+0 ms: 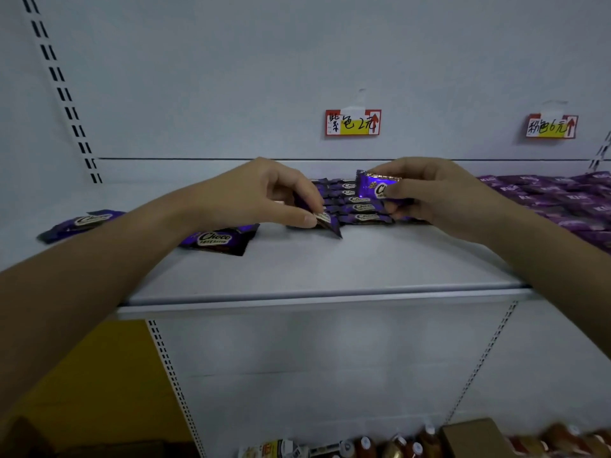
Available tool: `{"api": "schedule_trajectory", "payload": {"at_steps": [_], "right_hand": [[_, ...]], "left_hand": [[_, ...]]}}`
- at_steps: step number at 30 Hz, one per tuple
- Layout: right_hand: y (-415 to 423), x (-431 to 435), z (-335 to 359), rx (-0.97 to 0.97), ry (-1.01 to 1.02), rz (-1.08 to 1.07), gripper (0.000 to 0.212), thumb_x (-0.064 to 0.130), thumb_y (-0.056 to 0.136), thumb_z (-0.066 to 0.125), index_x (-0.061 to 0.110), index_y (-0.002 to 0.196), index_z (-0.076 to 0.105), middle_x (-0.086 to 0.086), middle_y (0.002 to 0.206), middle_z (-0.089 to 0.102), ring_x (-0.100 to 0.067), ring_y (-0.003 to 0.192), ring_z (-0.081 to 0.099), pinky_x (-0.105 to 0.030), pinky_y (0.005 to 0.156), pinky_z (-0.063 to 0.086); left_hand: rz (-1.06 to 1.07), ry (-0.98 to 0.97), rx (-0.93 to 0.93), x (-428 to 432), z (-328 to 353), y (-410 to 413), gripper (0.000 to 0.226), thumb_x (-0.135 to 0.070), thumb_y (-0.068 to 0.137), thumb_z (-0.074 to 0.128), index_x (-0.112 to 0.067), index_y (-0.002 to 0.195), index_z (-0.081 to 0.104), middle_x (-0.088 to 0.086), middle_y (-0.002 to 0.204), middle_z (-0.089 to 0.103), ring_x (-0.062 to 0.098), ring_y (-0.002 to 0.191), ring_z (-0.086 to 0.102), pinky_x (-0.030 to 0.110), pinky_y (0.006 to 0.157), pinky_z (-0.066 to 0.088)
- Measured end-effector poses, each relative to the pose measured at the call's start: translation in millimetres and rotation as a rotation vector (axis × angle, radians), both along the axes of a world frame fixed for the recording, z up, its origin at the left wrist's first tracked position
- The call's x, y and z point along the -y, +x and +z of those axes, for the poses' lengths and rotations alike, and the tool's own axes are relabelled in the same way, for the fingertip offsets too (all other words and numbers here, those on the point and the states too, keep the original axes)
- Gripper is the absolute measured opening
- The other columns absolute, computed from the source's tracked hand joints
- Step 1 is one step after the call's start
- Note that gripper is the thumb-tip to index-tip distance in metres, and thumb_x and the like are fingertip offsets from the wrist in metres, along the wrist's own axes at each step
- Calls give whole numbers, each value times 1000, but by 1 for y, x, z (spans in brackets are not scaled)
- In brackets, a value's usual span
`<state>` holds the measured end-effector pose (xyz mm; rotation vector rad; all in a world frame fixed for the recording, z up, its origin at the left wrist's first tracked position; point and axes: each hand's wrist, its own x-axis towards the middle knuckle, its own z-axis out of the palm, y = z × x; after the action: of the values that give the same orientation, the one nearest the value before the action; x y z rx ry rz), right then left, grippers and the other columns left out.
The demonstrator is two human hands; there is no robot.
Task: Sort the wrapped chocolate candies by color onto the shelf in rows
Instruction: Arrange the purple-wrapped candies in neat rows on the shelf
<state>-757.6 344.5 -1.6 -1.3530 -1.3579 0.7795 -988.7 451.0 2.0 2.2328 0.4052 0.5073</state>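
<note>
purple row [350, 203] only partly laid: our left grip [264, 196] pinches a candy [325, 221], our right grip [436, 193] a second candy [377, 188], loose candies [220, 239] wait beyond the left.

Dim white wall [231, 77], two labels [352, 122]; perhaps bottles [365, 446] below.

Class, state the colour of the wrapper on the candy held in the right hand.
The candy in the right hand is purple; head view.
</note>
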Motion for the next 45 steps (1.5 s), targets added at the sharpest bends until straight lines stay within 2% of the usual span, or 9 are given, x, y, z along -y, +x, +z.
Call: {"api": "schedule_trajectory", "payload": {"at_steps": [8, 11, 14, 18, 23, 26, 33, 39, 45], "right_hand": [[-1, 4, -5, -62, 25, 27, 17, -2, 89, 53, 11, 86, 64, 0, 69, 67, -14, 61, 62, -22, 60, 55], [2, 6, -8, -89, 27, 34, 15, -1, 89, 53, 10, 85, 63, -2, 71, 70, -16, 64, 67, -24, 63, 57], [2, 7, -9, -71, 54, 52, 15, -3, 86, 57, 10, 86, 64, -4, 74, 69, -17, 65, 67, -23, 62, 57], [1, 10, -9, -80, 57, 129, 36, -9, 87, 50, 13, 78, 76, -5, 79, 71, -15, 76, 68, -20, 73, 55], [3, 14, -11, 76, 25, 174, 22, 18, 66, 80, 25, 87, 79, -2, 100, 74, -16, 99, 68, -23, 92, 49], [2, 17, -10, 139, 61, 130, 24, 22, 61, 79, 29, 84, 78, 7, 99, 73, -6, 97, 66, -12, 88, 48], [5, 12, -14, 168, 99, 164, 23, -6, 77, 66, 8, 94, 65, -2, 94, 69, -9, 86, 64, -19, 82, 52], [5, 13, -16, 756, 234, 83, 10, 15, 80, 74, 23, 87, 75, 4, 88, 68, -8, 86, 61, -15, 76, 45], [9, 12, -17, 885, 260, 75, 11, 23, 79, 75, 28, 89, 76, 16, 90, 65, 0, 90, 53, -8, 78, 35]], "left_hand": [[-26, 14, -37, -4, -7, -5, 29, 11, 79, 67, -10, 98, 61, 5, 112, 67, 14, 108, 64, 25, 91, 52], [-4, 115, -58, -3, -10, -5, 24, 1, 79, 72, -15, 94, 62, 1, 106, 67, 11, 102, 65, 32, 86, 55], [-32, 488, -63, 0, -12, -5, 14, -31, 80, 69, -23, 91, 65, -4, 96, 63, 12, 90, 61, 23, 78, 52], [-91, 693, -50, 1, -13, -2, 22, -39, 84, 58, -21, 91, 69, -9, 89, 65, 12, 83, 58, 28, 75, 46], [-64, 734, -59, -2, -16, -2, 24, -45, 84, 55, -26, 91, 68, -13, 90, 63, 10, 86, 54, 25, 78, 42], [-54, 726, -68, -3, -16, -2, 26, -47, 84, 54, -26, 91, 68, -13, 90, 64, 11, 87, 55, 30, 79, 44], [-45, 767, -54, -3, -19, 0, 28, -48, 84, 52, -25, 88, 66, -10, 86, 63, 12, 85, 53, 28, 77, 42], [-22, 767, -41, -5, -20, 1, 30, -49, 84, 49, -26, 91, 67, -12, 92, 63, 8, 88, 51, 17, 79, 39], [-59, 709, -36, -6, -22, 3, 24, -41, 86, 53, -24, 96, 66, -10, 97, 63, 6, 90, 58, 27, 83, 46]]}}
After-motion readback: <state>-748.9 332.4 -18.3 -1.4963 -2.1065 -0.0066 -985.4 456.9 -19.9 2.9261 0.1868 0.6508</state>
